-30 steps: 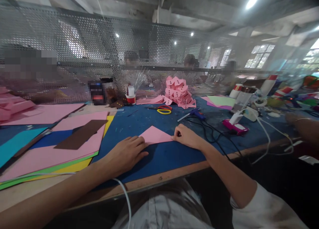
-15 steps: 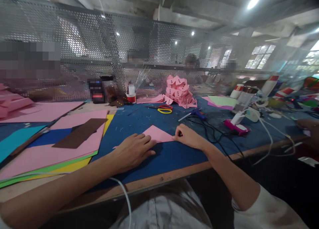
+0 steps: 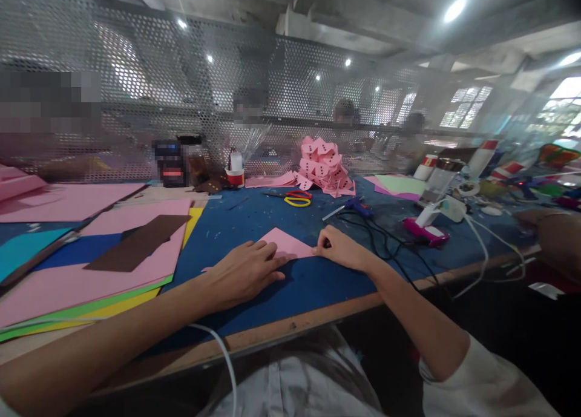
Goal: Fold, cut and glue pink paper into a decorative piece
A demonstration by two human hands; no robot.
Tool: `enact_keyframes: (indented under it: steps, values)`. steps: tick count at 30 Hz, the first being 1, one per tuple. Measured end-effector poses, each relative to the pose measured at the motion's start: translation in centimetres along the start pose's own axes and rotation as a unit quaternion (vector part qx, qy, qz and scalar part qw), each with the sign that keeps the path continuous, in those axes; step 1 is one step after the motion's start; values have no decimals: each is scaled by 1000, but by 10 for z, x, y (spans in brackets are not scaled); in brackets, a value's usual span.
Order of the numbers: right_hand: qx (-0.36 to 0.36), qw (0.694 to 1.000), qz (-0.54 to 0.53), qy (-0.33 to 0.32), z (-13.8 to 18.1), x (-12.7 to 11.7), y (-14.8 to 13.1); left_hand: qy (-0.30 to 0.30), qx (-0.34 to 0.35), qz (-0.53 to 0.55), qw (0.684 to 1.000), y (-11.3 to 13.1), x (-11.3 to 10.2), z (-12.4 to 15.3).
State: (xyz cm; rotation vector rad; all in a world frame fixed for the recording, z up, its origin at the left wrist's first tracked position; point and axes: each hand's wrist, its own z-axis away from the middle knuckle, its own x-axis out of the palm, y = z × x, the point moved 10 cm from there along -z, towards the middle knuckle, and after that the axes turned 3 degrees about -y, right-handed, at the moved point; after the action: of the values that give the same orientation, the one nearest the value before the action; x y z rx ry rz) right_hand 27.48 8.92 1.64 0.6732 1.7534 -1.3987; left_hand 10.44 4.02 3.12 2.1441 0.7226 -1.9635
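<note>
A folded pink paper triangle point(image 3: 288, 243) lies on the blue table top point(image 3: 318, 284). My left hand point(image 3: 242, 272) lies flat on its left part, fingers stretched out and pressing down. My right hand point(image 3: 338, 248) has its fingers curled and pinches the paper's right tip. Both forearms reach in from the near edge.
Stacked coloured sheets point(image 3: 91, 265) with a brown piece lie at the left. Scissors point(image 3: 297, 198), a glue gun point(image 3: 356, 207) with black cables, a heap of pink cut pieces point(image 3: 324, 167) and a pink device point(image 3: 426, 232) sit behind. Another person's arm point(image 3: 556, 235) is at the right. A perforated screen stands behind.
My left hand has slid rightward over the pink paper, covering more of it. My right hand has kept its pinch on the right tip.
</note>
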Motion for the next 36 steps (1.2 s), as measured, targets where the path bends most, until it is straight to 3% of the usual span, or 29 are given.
enact_keyframes:
  steps: [21,28,36]
  values:
    - [-34,995,-92,-33,4,-4,10,-5,3,4,1000,0,4,1]
    - [-18,995,-102,-8,5,-3,13,1,-1,7,1000,-1,3,1]
    - [-62,993,-102,-25,7,-3,6,13,1,11,1000,-1,3,1]
